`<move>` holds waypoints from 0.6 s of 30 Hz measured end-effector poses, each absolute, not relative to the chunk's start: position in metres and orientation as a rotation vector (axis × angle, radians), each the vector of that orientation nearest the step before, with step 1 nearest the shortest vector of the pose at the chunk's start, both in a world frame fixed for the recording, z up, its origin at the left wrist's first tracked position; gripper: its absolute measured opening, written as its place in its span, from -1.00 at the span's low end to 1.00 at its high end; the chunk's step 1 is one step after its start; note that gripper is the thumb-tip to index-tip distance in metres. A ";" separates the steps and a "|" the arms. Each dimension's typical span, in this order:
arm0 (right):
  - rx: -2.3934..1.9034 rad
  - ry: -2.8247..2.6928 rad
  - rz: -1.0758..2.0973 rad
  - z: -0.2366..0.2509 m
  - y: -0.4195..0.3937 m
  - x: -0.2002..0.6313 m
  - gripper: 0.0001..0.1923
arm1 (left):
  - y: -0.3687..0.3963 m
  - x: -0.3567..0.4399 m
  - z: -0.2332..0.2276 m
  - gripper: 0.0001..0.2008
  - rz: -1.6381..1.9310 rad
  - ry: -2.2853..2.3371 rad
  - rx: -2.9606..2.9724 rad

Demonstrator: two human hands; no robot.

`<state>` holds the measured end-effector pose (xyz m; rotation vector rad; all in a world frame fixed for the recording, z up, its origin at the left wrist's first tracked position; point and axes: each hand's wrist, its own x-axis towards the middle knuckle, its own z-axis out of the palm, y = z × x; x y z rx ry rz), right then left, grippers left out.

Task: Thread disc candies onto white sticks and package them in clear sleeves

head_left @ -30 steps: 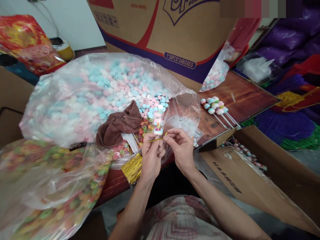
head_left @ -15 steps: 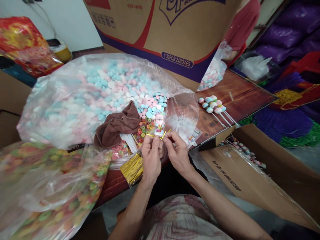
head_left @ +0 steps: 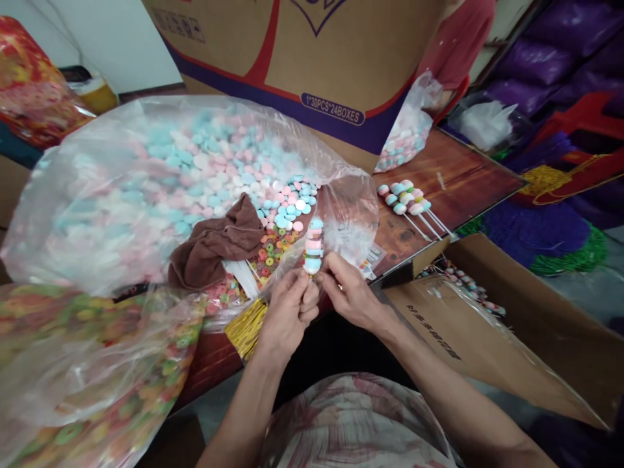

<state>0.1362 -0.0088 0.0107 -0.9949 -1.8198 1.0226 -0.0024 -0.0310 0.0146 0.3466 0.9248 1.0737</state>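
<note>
Partly hidden by both hands (head_left: 316, 302), candy skewer (head_left: 312, 246) upright, stick unseen

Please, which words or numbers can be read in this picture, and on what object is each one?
"1*30PCS*24BOXES": on the big cardboard box, in the purple band.
Black characters on the open cardboard box at the right: too blurred to read.
Small symbols at the big box's top left: too small to read.

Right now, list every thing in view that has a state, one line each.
left hand: closed on the candy stick's base.
right hand: pinching the same base.
candy stick: upright, wrapped in clear film.
big candy bag: open near the hands.
brown cloth: crumpled at the bag's mouth.
gold ties: bundled at the table edge.
finished sticks: lying flat.
</note>
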 end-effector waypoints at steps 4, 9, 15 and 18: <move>-1.145 -1.818 0.896 0.011 -0.015 0.130 -0.82 | -0.037 0.011 0.001 -0.73 1.366 1.192 0.765; -1.166 -1.623 1.167 0.014 -0.016 0.132 -0.84 | -0.041 0.010 0.001 -0.72 1.374 1.230 0.870; -1.121 -1.672 0.853 0.001 -0.024 0.137 -0.81 | -0.027 0.007 0.008 -0.64 1.159 0.921 0.260; -1.029 -1.863 0.412 -0.006 -0.026 0.142 -0.70 | -0.024 0.005 0.009 -0.63 1.115 0.844 0.165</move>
